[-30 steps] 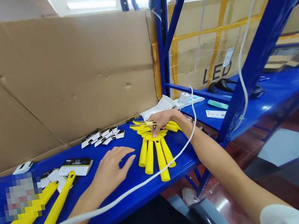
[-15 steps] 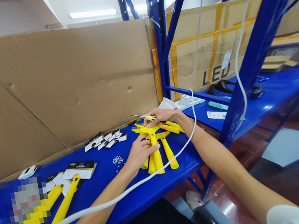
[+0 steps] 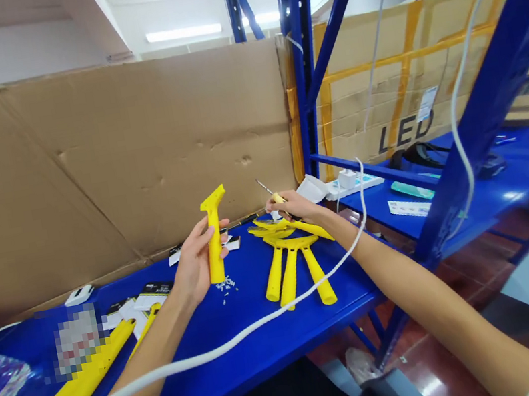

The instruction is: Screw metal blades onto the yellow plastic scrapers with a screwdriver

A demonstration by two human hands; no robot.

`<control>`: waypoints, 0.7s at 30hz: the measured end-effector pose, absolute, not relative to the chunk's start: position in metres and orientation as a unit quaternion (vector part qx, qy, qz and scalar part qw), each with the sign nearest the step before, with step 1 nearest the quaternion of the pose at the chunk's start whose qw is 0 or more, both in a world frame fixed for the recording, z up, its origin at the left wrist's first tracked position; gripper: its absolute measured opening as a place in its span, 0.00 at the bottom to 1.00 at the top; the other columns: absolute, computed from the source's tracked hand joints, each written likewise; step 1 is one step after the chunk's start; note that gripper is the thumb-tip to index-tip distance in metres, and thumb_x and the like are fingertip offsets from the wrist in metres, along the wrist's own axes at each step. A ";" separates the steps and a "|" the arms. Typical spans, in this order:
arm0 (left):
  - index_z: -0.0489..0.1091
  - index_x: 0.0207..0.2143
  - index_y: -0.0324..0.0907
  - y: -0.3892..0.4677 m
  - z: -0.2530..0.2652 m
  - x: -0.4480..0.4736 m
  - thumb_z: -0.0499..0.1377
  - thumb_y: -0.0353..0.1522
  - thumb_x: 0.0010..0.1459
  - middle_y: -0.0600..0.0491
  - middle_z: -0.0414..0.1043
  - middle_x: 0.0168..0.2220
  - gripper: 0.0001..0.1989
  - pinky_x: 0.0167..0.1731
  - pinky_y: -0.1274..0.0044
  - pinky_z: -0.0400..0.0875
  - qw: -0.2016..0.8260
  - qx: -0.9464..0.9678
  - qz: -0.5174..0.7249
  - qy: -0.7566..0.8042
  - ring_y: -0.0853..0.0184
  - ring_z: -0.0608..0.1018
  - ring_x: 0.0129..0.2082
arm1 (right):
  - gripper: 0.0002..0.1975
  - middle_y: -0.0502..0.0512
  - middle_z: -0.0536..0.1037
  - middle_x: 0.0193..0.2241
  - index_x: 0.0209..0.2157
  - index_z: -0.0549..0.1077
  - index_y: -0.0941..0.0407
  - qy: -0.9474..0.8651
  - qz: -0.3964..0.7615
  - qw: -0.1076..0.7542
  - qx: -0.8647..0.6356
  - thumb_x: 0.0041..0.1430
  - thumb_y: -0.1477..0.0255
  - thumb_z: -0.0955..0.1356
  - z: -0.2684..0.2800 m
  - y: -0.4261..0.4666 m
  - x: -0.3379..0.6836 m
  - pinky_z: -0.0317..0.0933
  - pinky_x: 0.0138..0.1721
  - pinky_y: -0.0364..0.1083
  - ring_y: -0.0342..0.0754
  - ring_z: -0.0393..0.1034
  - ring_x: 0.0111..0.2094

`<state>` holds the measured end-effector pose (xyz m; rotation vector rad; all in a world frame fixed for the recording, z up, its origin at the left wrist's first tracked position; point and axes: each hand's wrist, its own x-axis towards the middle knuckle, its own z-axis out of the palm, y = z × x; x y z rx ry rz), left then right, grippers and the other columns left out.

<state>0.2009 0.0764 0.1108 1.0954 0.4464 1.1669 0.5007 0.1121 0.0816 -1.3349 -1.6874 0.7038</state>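
Observation:
My left hand (image 3: 197, 261) is wrapped round the handle of a yellow T-shaped scraper (image 3: 216, 250), held upright above the table with its head at the top. In my right hand (image 3: 296, 205) is a screwdriver (image 3: 275, 197) with a pale yellow handle, its thin metal shaft pointing up and to the left. Below and beside the right hand lies a pile of similar yellow scrapers (image 3: 294, 244), several handles fanned toward the table's front edge. A small heap of screws (image 3: 227, 284) lies on the blue table (image 3: 257, 334) under the held scraper.
Long yellow handles (image 3: 101, 367) and black-and-white packets (image 3: 153, 293) lie at the left. A white cable (image 3: 236, 331) hangs across in front of my arms. Cardboard (image 3: 157, 135) stands along the back; a blue rack post (image 3: 473, 82) rises at the right, near a white power strip (image 3: 364, 185).
My left hand has lifted one yellow scraper off the pile and carried it up and to the left. The right hand keeps the screwdriver, now tilted more upright. The view has shifted slightly left.

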 end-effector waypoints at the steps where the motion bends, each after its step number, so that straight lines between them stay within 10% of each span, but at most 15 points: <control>1: 0.78 0.53 0.37 0.077 0.110 0.194 0.70 0.28 0.59 0.44 0.81 0.46 0.19 0.20 0.83 0.71 0.677 0.482 0.521 0.195 0.72 0.77 0.29 | 0.17 0.54 0.79 0.34 0.43 0.74 0.58 -0.679 0.264 0.405 -0.552 0.69 0.57 0.68 0.076 0.115 0.499 0.59 0.21 0.42 0.40 0.63 0.21; 8: 0.75 0.61 0.41 0.074 0.092 0.161 0.68 0.33 0.63 0.48 0.79 0.42 0.24 0.24 0.81 0.73 0.720 0.435 0.507 0.190 0.71 0.77 0.30 | 0.19 0.61 0.77 0.57 0.59 0.75 0.56 -0.708 0.109 0.279 -0.639 0.72 0.62 0.72 0.051 0.124 0.488 0.75 0.53 0.58 0.55 0.77 0.53; 21: 0.71 0.67 0.39 0.073 0.095 0.146 0.62 0.31 0.65 0.48 0.78 0.37 0.28 0.22 0.79 0.70 0.757 0.391 0.506 0.133 0.69 0.74 0.27 | 0.21 0.61 0.77 0.58 0.60 0.74 0.56 -0.719 0.078 0.101 -0.683 0.72 0.62 0.72 0.071 0.167 0.487 0.75 0.53 0.59 0.56 0.77 0.54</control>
